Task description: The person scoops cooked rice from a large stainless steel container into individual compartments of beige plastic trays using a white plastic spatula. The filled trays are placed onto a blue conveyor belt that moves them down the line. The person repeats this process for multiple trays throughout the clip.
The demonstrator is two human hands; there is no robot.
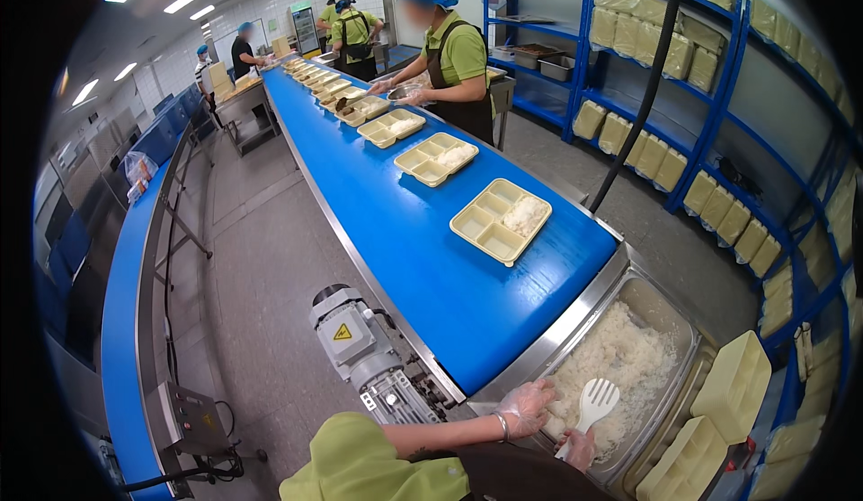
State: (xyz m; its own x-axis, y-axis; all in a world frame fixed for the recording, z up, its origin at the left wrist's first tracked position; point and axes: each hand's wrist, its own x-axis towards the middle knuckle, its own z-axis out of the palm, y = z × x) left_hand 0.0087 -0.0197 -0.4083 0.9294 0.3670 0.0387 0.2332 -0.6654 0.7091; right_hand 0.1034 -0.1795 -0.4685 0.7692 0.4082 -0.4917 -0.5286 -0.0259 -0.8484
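Cooked white rice fills a deep steel pan at the lower right, beside the end of a blue conveyor belt. My right hand, in a clear plastic glove, grips the handle of a white slotted rice paddle, whose head lies over the rice. My left hand, also gloved, is at the pan's near left edge, its fingertips at the rice; whether it holds anything is not plain. On the belt lies a cream compartment tray with rice in one compartment. Similar trays stand in a row beyond it.
Stacked empty trays stand right of the pan. A grey motor sits at the belt's left side. A co-worker holds a metal bowl over the far belt. Blue shelves with wrapped trays line the right; a dark hose hangs before them.
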